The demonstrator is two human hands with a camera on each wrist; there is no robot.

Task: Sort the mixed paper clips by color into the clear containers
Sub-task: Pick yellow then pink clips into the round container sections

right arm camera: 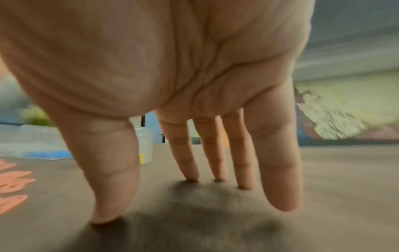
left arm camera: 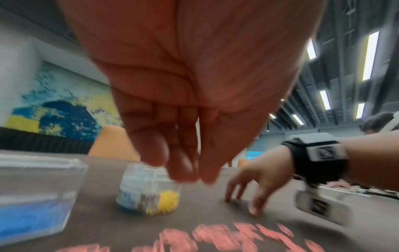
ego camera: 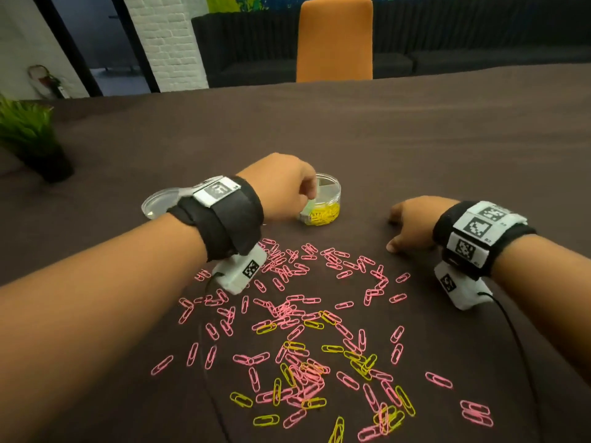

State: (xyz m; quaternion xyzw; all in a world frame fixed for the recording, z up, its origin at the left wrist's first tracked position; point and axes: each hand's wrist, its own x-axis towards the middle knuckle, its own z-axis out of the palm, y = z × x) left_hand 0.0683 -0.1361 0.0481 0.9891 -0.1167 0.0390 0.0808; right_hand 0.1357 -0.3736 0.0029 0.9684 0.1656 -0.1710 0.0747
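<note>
Left hand point(ego camera: 281, 187) hung over the round clear container point(ego camera: 323, 204) at the centre of the head view, its fingertips point(left arm camera: 183, 172) bunched together and pointing down at the open rim; whether a clip sat between them I could not tell, since the left wrist view was blurred and nothing yellow showed there. Right hand point(ego camera: 412, 223), at the right of centre, was spread with its fingertips point(right arm camera: 192, 175) propped on the brown tablecloth point(ego camera: 383, 139), holding nothing. That container held a heap of yellow clips behind a divider, and its lid point(ego camera: 160, 203) lay just beside the left wrist, toward the left. A second, boxy clear container point(left arm camera: 36, 187) with something blue in it showed at the left edge of the left wrist view. The loose paper clips point(ego camera: 303, 330) filled the lower middle of the head view: mostly pink ones point(ego camera: 332, 260) nearer the hands, with yellow ones point(ego camera: 361, 362) mixed in lower down. To my eye these were light, stiff wire things, smooth and apt to slide on cloth or hook into each other where they overlapped, so a fingertip pinch across one clip's long sides, taken from the edge of a cluster, looked the surest hold
</note>
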